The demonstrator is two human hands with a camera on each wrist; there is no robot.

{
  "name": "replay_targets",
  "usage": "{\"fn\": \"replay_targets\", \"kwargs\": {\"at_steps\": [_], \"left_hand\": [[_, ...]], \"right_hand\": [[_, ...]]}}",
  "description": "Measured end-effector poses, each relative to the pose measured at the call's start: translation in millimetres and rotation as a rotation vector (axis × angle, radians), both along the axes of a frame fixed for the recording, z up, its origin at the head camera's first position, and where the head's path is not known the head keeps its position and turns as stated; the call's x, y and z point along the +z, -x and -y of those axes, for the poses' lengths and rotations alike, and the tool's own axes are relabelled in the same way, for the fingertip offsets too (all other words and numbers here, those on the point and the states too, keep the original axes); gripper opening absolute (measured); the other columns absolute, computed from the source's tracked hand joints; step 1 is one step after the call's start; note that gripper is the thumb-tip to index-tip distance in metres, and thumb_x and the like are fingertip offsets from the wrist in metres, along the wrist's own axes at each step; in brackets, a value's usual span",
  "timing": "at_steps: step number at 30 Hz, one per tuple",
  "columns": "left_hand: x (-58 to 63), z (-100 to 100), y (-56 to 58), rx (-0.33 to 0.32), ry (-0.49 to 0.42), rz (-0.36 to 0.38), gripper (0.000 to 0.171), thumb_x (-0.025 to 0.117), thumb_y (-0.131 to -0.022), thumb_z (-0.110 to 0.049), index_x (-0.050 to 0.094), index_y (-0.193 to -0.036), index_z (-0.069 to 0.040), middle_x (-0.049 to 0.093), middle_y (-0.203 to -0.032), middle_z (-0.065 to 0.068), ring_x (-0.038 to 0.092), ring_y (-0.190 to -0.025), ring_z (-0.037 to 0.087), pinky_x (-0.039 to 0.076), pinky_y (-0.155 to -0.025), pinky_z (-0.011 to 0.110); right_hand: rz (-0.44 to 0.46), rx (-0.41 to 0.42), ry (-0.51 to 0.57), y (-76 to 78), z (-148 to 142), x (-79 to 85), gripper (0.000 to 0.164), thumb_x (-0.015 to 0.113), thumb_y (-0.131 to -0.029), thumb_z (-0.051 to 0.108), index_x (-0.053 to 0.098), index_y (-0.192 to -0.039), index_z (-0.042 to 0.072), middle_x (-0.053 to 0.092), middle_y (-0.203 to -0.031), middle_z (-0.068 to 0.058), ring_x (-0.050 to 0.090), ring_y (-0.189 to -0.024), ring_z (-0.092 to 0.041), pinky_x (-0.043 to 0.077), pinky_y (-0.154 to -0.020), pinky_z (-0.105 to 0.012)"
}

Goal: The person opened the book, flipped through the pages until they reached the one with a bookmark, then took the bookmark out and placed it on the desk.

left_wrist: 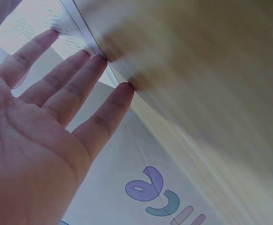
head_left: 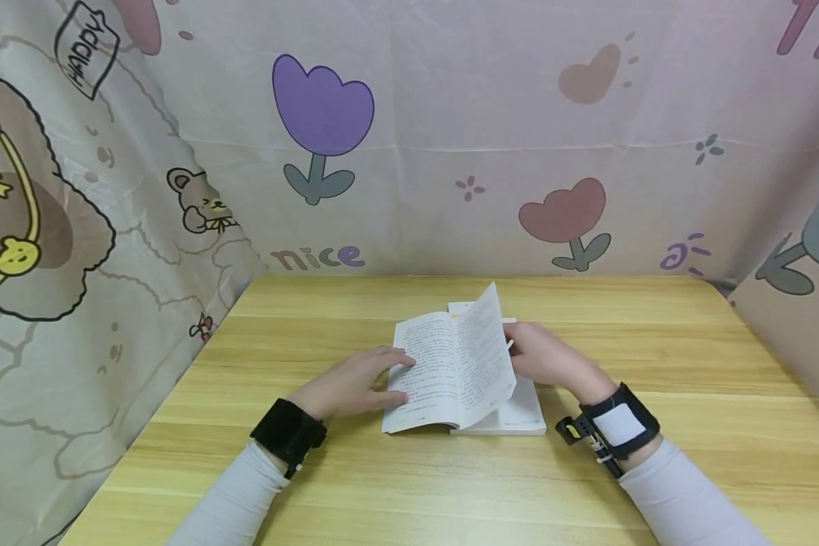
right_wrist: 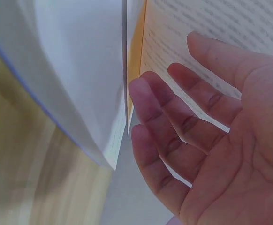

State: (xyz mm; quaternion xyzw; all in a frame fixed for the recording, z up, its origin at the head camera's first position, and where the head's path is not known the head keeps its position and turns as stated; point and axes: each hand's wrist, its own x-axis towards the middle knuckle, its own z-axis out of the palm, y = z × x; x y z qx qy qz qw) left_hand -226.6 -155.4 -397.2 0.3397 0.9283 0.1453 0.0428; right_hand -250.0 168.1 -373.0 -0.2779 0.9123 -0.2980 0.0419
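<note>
An open book with printed pages lies on the wooden table. One leaf of it stands raised near the spine, tilted to the right. My left hand rests its fingertips on the left-hand page. Its fingers look extended along the book's edge in the left wrist view. On the other side, my right hand is just right of the raised leaf, which hides its fingertips in the head view. The right wrist view shows the right hand's fingers loosely bent beside the pages, pinching nothing visible.
The light wooden table reaches back to a patterned cloth with flowers and bears. Black straps with cameras circle both wrists. A yellow-orange strip shows between the pages.
</note>
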Motion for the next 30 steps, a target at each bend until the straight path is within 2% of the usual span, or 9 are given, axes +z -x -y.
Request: {"fn": "replay_targets", "kwargs": {"at_steps": [9,15,23,30], "left_hand": [[1.5,0,-0.3,-0.013,-0.018,-0.006,0.06,0.062,-0.089,-0.051,0.054,-0.137,-0.016,0.045,-0.143,0.005,0.038,-0.131,0.019,0.032,-0.106,0.036],[2.8,0,-0.7,-0.002,-0.019,-0.005,0.06,0.062,-0.089,-0.051,0.054,-0.138,-0.018,0.044,-0.144,0.004,0.038,-0.131,0.019,0.032,-0.106,0.037],[3.2,-1,-1.1,0.0,-0.028,-0.009,0.06,0.062,-0.089,-0.051,0.054,-0.138,-0.018,0.045,-0.143,0.004,0.038,-0.131,0.02,0.033,-0.105,0.038],[3.5,-1,-0.6,-0.006,-0.032,-0.024,0.059,0.062,-0.089,-0.051,0.055,-0.136,-0.018,0.046,-0.142,0.005,0.04,-0.13,0.02,0.034,-0.104,0.038]], "right_hand": [[-0.068,0.02,-0.032,-6.7,14,1.2,0.03,0.064,-0.081,0.0,0.065,-0.11,0.008,0.064,-0.091,0.003,0.06,-0.074,-0.009,0.051,-0.064,-0.026],[-0.113,0.032,-0.05,-9.2,22,-0.9,0.017,0.07,-0.087,0.016,0.066,-0.103,0.014,0.063,-0.089,0.005,0.06,-0.077,-0.009,0.051,-0.066,-0.024],[-0.092,0.028,-0.033,-13.5,27,-2.1,0.027,0.071,-0.088,0.026,0.066,-0.111,0.013,0.063,-0.089,0.007,0.06,-0.078,-0.008,0.05,-0.067,-0.025],[-0.098,0.025,-0.025,-16.5,32,-3.7,0.027,0.073,-0.086,0.028,0.066,-0.109,0.016,0.062,-0.087,0.01,0.06,-0.077,-0.009,0.05,-0.067,-0.026]]}}
